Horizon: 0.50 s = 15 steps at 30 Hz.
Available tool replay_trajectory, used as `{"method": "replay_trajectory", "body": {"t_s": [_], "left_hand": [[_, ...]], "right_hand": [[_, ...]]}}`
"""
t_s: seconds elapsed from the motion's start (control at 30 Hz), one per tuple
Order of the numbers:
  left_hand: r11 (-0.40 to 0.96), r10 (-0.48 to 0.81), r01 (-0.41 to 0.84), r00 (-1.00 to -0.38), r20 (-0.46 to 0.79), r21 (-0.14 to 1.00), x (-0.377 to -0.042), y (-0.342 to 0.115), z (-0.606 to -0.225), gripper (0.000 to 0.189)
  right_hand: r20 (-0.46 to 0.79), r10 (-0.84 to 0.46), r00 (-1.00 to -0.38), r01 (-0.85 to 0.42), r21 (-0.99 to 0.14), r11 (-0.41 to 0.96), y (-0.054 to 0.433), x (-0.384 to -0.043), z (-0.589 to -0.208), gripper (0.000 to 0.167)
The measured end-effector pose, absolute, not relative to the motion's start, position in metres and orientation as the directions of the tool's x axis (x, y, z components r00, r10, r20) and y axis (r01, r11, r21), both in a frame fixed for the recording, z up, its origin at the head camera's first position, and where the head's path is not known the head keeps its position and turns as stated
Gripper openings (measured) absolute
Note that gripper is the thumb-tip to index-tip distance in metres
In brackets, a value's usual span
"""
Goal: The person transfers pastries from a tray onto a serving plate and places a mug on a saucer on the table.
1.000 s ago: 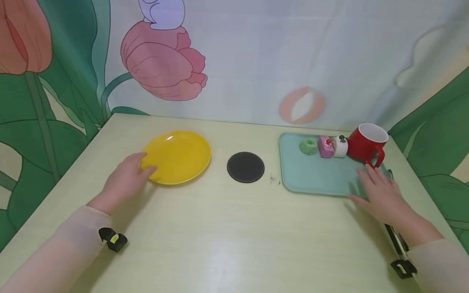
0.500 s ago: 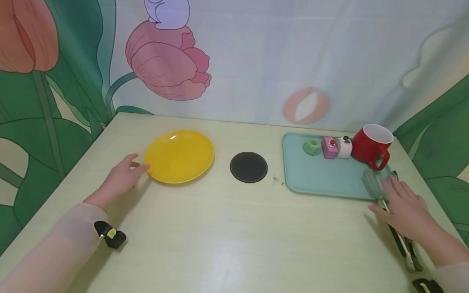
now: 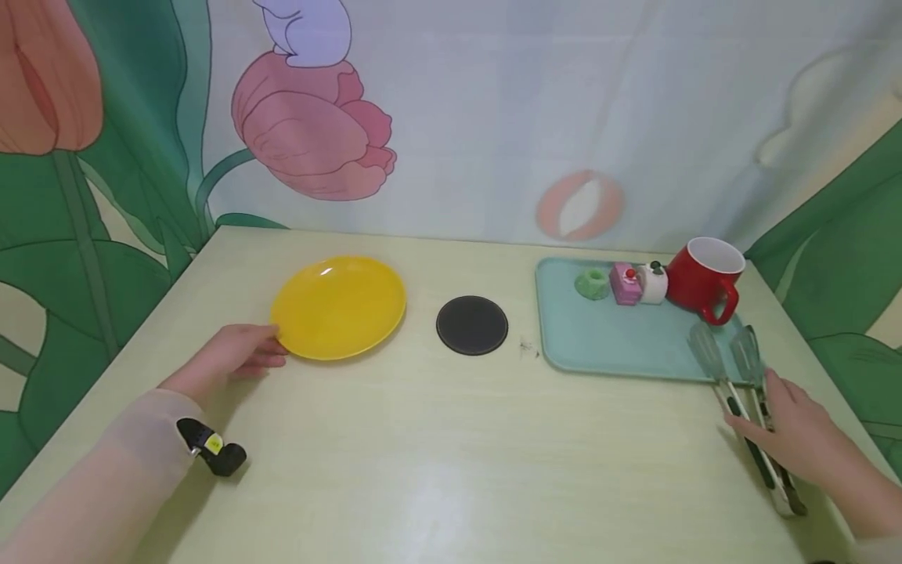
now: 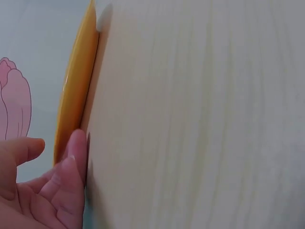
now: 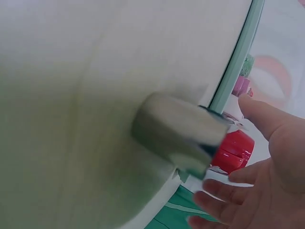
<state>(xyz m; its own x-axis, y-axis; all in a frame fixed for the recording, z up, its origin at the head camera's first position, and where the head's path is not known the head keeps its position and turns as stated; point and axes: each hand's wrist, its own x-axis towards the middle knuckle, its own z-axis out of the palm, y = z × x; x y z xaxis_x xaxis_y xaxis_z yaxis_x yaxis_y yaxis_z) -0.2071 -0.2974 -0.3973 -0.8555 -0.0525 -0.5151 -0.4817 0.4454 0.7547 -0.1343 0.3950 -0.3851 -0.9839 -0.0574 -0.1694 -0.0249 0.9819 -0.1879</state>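
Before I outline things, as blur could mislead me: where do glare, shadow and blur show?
Head view: pale glare on the table, a small highlight on the yellow plate; left wrist view: soft shadow on the table beside the left hand; right wrist view: the metal tongs, blurred.

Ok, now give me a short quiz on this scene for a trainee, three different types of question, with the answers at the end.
1. Multiple choice: What colour is the flat disc between the yellow plate and the teal tray?
A) Red
B) Black
C) White

2. True or false: The fingers of the right hand are gripping the red mug's handle.

3. Ordering: In the head view, put these in order from left to right: white piece, green piece, pink piece.

Key:
1. B.
2. False; the hand is at the tongs.
3. Green, pink, white.
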Motion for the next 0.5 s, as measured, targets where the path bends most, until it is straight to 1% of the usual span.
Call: {"method": "replay_trajectory", "body": {"t_s": [0.1,0.2,0.33,0.5], "left_hand": [[0.388,-0.042,-0.511,-0.841,-0.539,0.767,-0.2082,-0.2962,-0.402,0.059],[0.322,-0.028,-0.538,-0.828,-0.56,0.779,-0.2074,-0.2951,-0.4037,0.059],[0.267,-0.003,-0.556,-0.818,-0.576,0.787,-0.2045,-0.2973,-0.4056,0.058],[0.262,0.038,-0.544,-0.82,-0.572,0.797,-0.2038,-0.2976,-0.4072,0.058]], "right_hand": [[-0.26,0.005,-0.965,0.056,-0.188,0.981,0.3985,-0.1324,-0.3846,0.109],[-0.314,0.029,-0.949,0.09,-0.182,0.979,0.4014,-0.1331,-0.3868,0.112],[-0.377,0.021,-0.926,0.096,-0.181,0.979,0.4007,-0.1338,-0.388,0.108],[-0.453,0.043,-0.89,0.132,-0.167,0.977,0.3999,-0.1309,-0.385,0.105]]}}
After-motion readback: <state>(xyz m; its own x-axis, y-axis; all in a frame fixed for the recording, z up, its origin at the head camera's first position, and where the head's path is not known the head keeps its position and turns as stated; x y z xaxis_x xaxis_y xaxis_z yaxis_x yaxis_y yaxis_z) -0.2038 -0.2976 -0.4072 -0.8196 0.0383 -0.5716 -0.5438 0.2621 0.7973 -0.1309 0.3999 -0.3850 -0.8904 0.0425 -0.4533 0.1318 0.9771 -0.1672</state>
